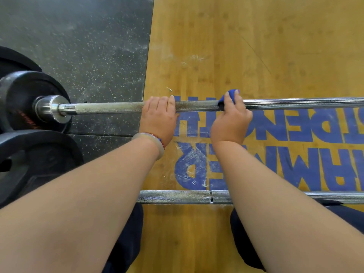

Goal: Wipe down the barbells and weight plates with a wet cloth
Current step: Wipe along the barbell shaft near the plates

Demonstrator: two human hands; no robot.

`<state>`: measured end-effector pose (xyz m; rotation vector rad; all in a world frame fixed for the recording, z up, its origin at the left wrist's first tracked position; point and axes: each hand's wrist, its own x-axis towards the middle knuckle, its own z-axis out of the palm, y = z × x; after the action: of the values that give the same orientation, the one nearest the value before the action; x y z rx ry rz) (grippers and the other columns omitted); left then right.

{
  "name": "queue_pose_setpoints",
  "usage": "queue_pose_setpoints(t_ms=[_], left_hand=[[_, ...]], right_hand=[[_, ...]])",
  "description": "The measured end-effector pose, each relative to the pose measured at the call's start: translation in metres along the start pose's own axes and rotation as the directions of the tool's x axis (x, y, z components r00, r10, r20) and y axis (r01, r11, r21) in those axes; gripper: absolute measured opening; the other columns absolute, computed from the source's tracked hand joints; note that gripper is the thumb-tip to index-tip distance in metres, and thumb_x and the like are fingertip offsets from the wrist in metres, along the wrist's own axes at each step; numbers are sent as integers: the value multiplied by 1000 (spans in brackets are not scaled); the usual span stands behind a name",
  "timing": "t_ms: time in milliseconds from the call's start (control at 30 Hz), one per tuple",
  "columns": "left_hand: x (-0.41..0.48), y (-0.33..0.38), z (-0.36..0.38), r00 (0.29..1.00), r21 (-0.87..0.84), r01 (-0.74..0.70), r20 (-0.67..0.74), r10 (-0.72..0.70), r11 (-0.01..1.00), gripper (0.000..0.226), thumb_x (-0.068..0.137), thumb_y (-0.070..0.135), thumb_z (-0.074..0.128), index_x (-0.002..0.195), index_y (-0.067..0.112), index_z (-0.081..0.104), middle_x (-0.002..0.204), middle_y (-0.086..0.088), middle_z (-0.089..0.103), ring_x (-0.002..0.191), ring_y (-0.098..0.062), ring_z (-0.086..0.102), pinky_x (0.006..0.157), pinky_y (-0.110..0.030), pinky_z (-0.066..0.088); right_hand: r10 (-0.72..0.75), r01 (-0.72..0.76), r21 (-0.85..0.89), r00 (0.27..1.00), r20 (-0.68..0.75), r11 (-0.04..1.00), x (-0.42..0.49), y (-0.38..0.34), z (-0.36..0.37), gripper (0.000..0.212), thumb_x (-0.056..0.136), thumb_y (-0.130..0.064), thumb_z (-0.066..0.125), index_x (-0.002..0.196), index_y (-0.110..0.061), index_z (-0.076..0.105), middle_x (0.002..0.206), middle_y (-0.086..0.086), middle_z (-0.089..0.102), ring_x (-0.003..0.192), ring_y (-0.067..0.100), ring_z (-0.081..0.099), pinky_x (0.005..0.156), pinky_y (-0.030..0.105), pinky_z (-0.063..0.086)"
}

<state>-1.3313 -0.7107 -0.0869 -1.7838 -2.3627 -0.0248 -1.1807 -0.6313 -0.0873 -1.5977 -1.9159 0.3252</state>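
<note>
- Over the left edge of the wooden platform (256, 46), left grip (158, 117) clasps the barbell (118, 107).
- Beside it, right grip (230, 119) clenches the blue cloth (233, 92) round this bar.
- At its left end sit weight plates (21, 99); second bar (177, 197) lies nearer.

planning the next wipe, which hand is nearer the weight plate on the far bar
Left. The left hand grips the bar nearer the weight plate; the right hand holds the blue cloth farther along.

Wooden platform (197, 46) bears upside-down blue "…AMMER", "…TRENGTH".
</note>
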Motion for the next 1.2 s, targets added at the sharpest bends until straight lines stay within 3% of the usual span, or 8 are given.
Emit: queue_pose_setpoints(t_ms=[100, 233, 300, 400, 633, 800, 1033, 1200], left_hand=[[-3, 8, -1, 994, 105, 53, 94, -63, 993, 59, 88, 39, 47, 133, 2, 42, 120, -11, 57, 113, -30, 54, 108, -42, 33], [-1, 11, 5, 981, 119, 33, 186, -55, 992, 62, 96, 39, 42, 133, 5, 6, 139, -13, 35, 129, -32, 34, 115, -41, 8], [1, 8, 3, 978, 84, 31, 204, -47, 996, 56, 99, 38, 35, 130, 8, 0, 142, -12, 26, 130, -32, 26, 112, -39, 2], [5, 7, -3, 966, 72, 5, 259, -23, 997, 48, 100, 36, 31, 129, 10, 4, 139, -11, 26, 126, -31, 28, 111, -40, 12], [27, 1, -8, 956, -38, 52, 290, -39, 998, 35, 99, 36, 40, 124, 12, 41, 115, -8, 48, 106, -28, 43, 91, -36, 27], [32, 0, -12, 946, 2, 40, 321, -39, 999, 39, 98, 47, 38, 117, 14, 45, 105, -5, 53, 97, -25, 49, 85, -36, 33], [39, -2, -20, 930, 22, -30, 366, 20, 999, 39, 98, 49, 38, 111, 13, 45, 104, -6, 58, 93, -26, 54, 74, -35, 29], [41, -2, -25, 912, 6, -13, 411, 9, 1000, 36, 98, 47, 39, 110, 13, 44, 104, -6, 57, 84, -24, 45, 76, -36, 30]], right_hand=[[-197, 192, 73, 979, 57, 979, -15, -20, 5, 46, 76, 16, 55, 116, -2, 67, 129, 13, 59, 84, 36, 54, 77, 14, 26], [-580, 576, 70, 802, 142, 814, -22, -12, 9, 42, 76, 10, 55, 111, -5, 70, 122, 9, 64, 72, 33, 55, 74, 31, 51], [-477, 479, -12, 876, 77, 878, -11, 1, -1, 47, 76, 8, 44, 114, -6, 69, 125, 10, 63, 73, 34, 53, 76, 24, 42], [-73, 72, -74, 997, -12, 995, 2, 16, -6, 48, 83, 11, 47, 126, -6, 61, 138, 10, 51, 90, 35, 48, 76, 12, 21], [-527, 524, 64, 840, 130, 849, -21, -6, 7, 49, 70, 16, 65, 114, -5, 68, 123, 8, 64, 73, 33, 54, 74, 30, 50], [-177, 179, 32, 982, -63, 983, 1, 3, 2, 42, 72, 10, 49, 108, -1, 71, 118, 16, 65, 70, 37, 54, 72, 24, 40], [-449, 444, 73, 890, 84, 893, -16, -17, 6, 42, 69, 11, 55, 105, -1, 71, 115, 12, 68, 68, 35, 55, 72, 32, 50], [-79, 80, -16, 995, 53, 997, -3, -20, 4, 48, 81, 4, 35, 118, -2, 66, 130, 14, 58, 101, 34, 57, 76, 7, 24]])
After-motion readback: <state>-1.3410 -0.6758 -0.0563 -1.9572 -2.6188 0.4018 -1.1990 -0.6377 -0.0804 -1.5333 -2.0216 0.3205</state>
